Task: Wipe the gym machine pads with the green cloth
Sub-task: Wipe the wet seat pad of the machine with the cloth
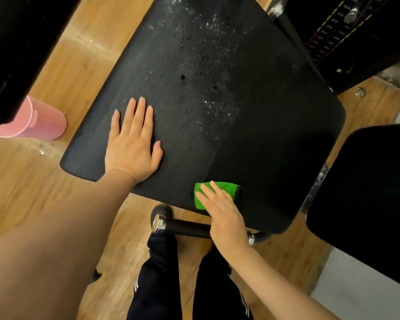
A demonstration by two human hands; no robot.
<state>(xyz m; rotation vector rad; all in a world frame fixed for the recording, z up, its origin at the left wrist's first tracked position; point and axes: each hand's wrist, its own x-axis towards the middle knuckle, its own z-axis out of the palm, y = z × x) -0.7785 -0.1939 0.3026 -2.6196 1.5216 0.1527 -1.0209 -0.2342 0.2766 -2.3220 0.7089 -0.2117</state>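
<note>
Writing: we see small pale markings on the weight stack (346, 31) at top right, too blurred to read; no brand shows anywhere.
Seat pad: the black seat pad (217, 100) fills the middle, speckled with droplets (215, 72) over its far and central part, while a strip along its right side looks smooth and dark.
Green cloth: we find the folded green cloth (214, 192) lying on the pad's near edge, right of centre, partly covered by fingers.
Right hand: our right hand (222, 211) lies flat on the cloth, fingers straight, pressing rather than clutching it.
Left hand: our left hand (134, 139) rests palm down on the pad's left part, fingers straight and nearly together, holding nothing.
Edges and room: wooden floor (79, 54) shows beyond the pad's left and near edges; a black handle with a chrome end cap (183, 227) sits just below the near edge, under our right wrist.
Cut off: a pink bottle (39, 123) on the floor at left is half hidden by a dark pad (14, 54); another black pad (367, 192) at right runs out of view.
</note>
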